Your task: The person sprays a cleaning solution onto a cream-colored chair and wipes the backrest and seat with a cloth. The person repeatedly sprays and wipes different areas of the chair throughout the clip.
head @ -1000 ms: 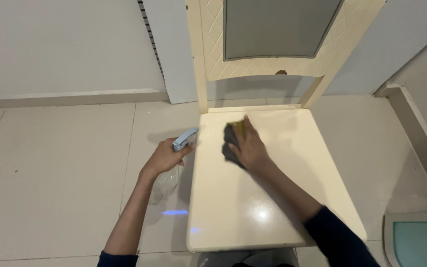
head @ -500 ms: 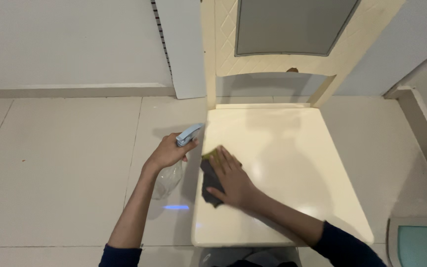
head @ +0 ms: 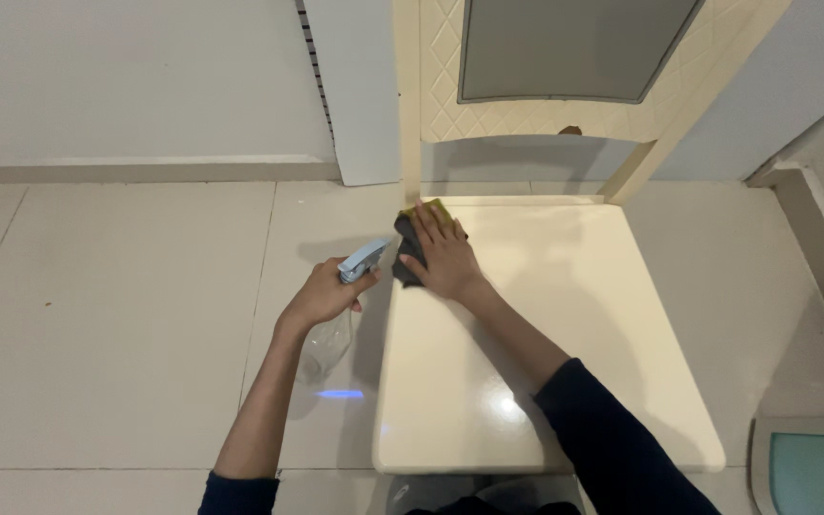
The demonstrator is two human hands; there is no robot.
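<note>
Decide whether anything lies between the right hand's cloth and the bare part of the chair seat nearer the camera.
Nothing visible does. The right hand presses the cloth at the chair seat's back left corner; the seat nearer the camera is bare.

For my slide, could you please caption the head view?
Right hand presses a dark cloth on a cream chair seat; left hand holds a spray bottle.

Pale tiled floor (head: 116, 315) runs to a white wall (head: 126, 76); a white panel (head: 360, 95) leans there (dark ridged edge), and a framed teal pane (head: 817, 467) sits bottom right
</note>
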